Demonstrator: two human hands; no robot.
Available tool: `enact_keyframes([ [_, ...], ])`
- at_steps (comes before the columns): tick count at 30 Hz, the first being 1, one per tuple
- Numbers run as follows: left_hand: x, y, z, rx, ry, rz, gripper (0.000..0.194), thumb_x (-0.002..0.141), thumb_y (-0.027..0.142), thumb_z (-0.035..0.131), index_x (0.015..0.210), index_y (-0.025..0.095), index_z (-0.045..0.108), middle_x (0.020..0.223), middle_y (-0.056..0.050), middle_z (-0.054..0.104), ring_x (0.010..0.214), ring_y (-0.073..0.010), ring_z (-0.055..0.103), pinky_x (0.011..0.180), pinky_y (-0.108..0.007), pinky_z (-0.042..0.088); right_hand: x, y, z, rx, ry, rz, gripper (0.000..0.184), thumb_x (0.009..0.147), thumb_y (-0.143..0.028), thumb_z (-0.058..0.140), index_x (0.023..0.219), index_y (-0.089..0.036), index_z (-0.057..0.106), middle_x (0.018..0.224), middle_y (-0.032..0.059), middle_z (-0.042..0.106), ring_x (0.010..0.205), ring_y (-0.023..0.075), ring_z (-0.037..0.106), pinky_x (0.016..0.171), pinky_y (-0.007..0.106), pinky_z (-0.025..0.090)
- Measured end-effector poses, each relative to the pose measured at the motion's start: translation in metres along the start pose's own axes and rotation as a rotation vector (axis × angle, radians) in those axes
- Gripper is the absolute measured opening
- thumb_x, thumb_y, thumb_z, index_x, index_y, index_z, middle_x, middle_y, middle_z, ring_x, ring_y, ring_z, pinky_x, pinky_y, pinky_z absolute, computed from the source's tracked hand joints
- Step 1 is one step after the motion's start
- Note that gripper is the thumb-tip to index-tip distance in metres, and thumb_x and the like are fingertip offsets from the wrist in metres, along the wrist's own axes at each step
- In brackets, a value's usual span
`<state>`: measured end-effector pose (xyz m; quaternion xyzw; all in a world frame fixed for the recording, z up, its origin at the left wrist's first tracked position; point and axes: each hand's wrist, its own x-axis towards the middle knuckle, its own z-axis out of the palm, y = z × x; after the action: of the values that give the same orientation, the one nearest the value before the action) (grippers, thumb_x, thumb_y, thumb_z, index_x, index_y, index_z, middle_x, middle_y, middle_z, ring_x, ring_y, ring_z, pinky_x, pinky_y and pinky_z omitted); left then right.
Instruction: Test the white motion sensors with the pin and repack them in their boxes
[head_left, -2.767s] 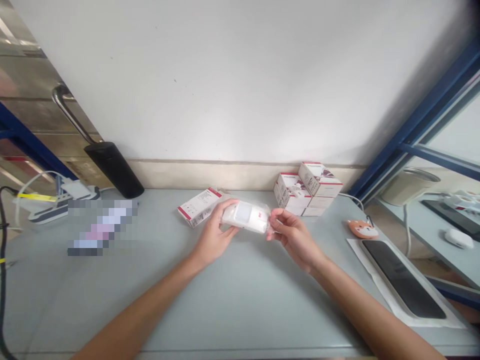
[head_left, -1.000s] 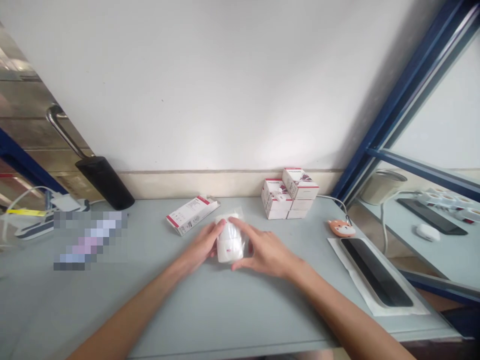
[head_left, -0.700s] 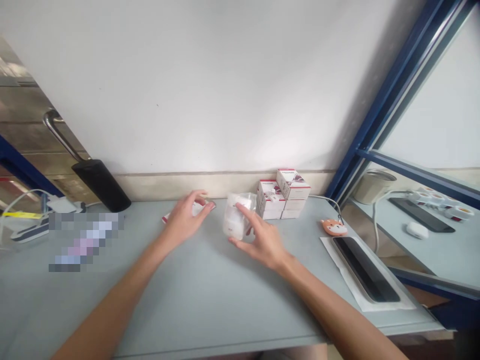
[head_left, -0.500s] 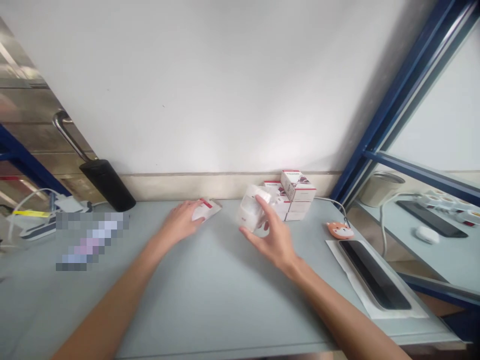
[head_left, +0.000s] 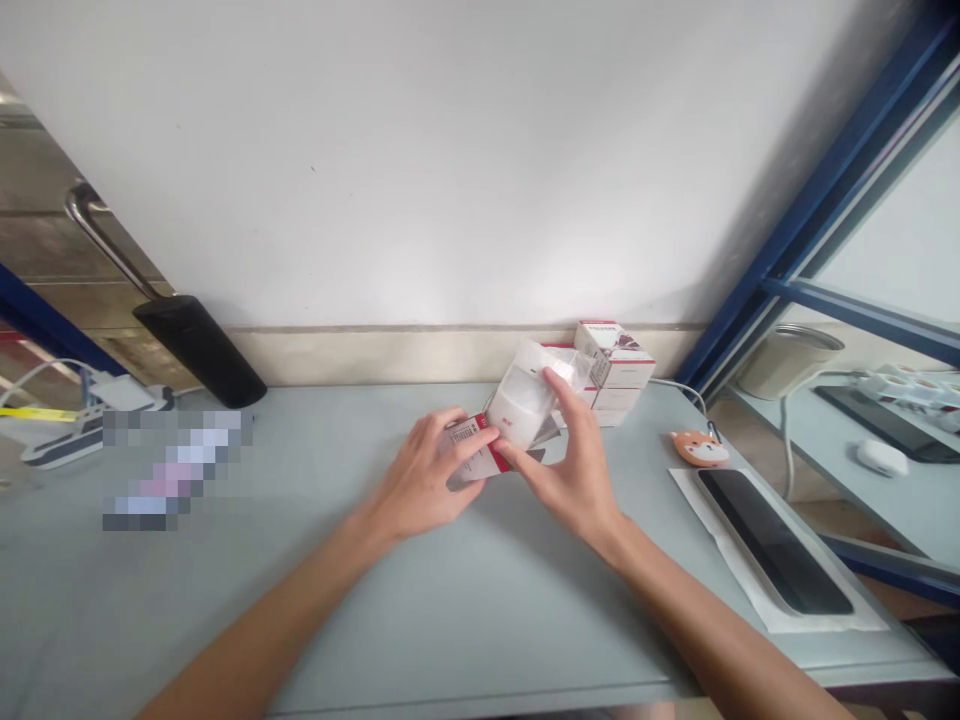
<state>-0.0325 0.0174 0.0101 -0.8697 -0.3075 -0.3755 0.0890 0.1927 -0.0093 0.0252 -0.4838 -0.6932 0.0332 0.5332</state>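
My left hand grips a small red and white cardboard box, tilted, with its end towards my right hand. My right hand holds a white item in a clear plastic bag between thumb and fingers. The wrapped item's lower end meets the box's end; I cannot tell whether any of it is inside. Just behind my right hand, a stack of similar red and white boxes stands against the wall, partly hidden by the bag.
On the right lie a black-screened phone on a white sheet and an orange animal-face case. At left are a black cylinder with a metal handle, a power strip and a blurred patch. A blue-framed mirror borders the right side.
My left hand has lifted the small box off the table and brought it right. My right hand has brought the wrapped item against the box's end. The view has shifted slightly.
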Motion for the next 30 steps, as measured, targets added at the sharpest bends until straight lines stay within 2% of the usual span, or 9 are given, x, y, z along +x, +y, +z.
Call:
enact_keyframes([
  [6,-0.001,0.006,0.010,-0.054,0.137,-0.090,0.079,0.085,0.027,0.079,0.152,0.033,0.039,0.125,-0.011,0.050,0.107,-0.0258,0.065,0.082,-0.040,0.062,-0.003,0.002,-0.002,0.100,-0.213,-0.078,0.086,0.095,-0.055,0.070,0.166,-0.039,0.024,0.162,0.0070,0.047,0.149,0.0357,0.042,0.122,0.062,0.038],
  [9,0.000,0.010,0.012,-0.089,0.153,-0.146,0.083,0.086,0.028,0.080,0.156,0.034,0.036,0.126,-0.012,0.052,0.111,-0.0268,0.065,0.084,-0.040,0.062,0.001,-0.001,-0.006,0.108,-0.264,-0.132,0.072,0.103,-0.048,0.060,0.166,-0.039,0.025,0.162,0.0051,0.048,0.151,0.0325,0.040,0.127,0.063,0.028],
  [11,0.000,0.012,0.011,-0.110,0.162,-0.167,0.086,0.086,0.028,0.080,0.158,0.034,0.034,0.128,-0.012,0.053,0.114,-0.0276,0.065,0.088,-0.041,0.062,0.004,-0.003,-0.008,0.123,-0.234,-0.154,0.061,0.106,-0.037,0.054,0.163,-0.040,0.032,0.158,0.0039,0.052,0.148,0.0292,0.045,0.129,0.061,0.027],
  [15,-0.001,0.013,0.009,-0.075,0.158,-0.122,0.086,0.087,0.027,0.079,0.160,0.034,0.033,0.126,-0.012,0.053,0.113,-0.0274,0.066,0.091,-0.042,0.062,0.006,-0.003,-0.005,0.187,-0.069,-0.108,0.047,0.103,-0.029,0.060,0.149,-0.037,0.052,0.139,0.0052,0.067,0.129,0.0274,0.060,0.114,0.053,0.047],
  [18,-0.002,0.013,0.008,-0.018,0.136,-0.072,0.087,0.087,0.028,0.080,0.159,0.037,0.033,0.125,-0.011,0.053,0.110,-0.0276,0.066,0.092,-0.045,0.062,0.003,0.000,0.000,0.202,0.024,-0.107,0.040,0.100,-0.026,0.066,0.138,-0.034,0.060,0.130,0.0062,0.070,0.120,0.0267,0.064,0.104,0.049,0.052],
  [22,-0.003,0.013,0.008,-0.048,0.141,-0.072,0.085,0.086,0.027,0.079,0.158,0.034,0.034,0.126,-0.011,0.052,0.110,-0.0281,0.065,0.088,-0.044,0.063,-0.002,0.003,0.005,0.192,0.070,-0.100,0.036,0.098,-0.026,0.069,0.133,-0.033,0.064,0.130,0.0061,0.071,0.122,0.0271,0.065,0.105,0.049,0.051],
  [26,-0.004,0.013,0.008,-0.088,0.140,-0.068,0.081,0.086,0.026,0.078,0.155,0.033,0.037,0.126,-0.011,0.051,0.107,-0.0269,0.065,0.085,-0.042,0.063,-0.006,0.002,0.009,0.249,0.087,0.056,0.039,0.096,-0.032,0.072,0.134,-0.032,0.064,0.138,0.0070,0.069,0.127,0.0277,0.064,0.105,0.047,0.053],
  [30,-0.005,0.013,0.010,-0.131,0.167,-0.097,0.082,0.084,0.026,0.079,0.154,0.034,0.038,0.123,-0.010,0.051,0.101,-0.0247,0.065,0.079,-0.039,0.061,-0.008,0.002,0.013,0.330,0.037,0.178,0.047,0.097,-0.037,0.071,0.142,-0.032,0.058,0.146,0.0081,0.064,0.130,0.0273,0.063,0.108,0.048,0.054],
])
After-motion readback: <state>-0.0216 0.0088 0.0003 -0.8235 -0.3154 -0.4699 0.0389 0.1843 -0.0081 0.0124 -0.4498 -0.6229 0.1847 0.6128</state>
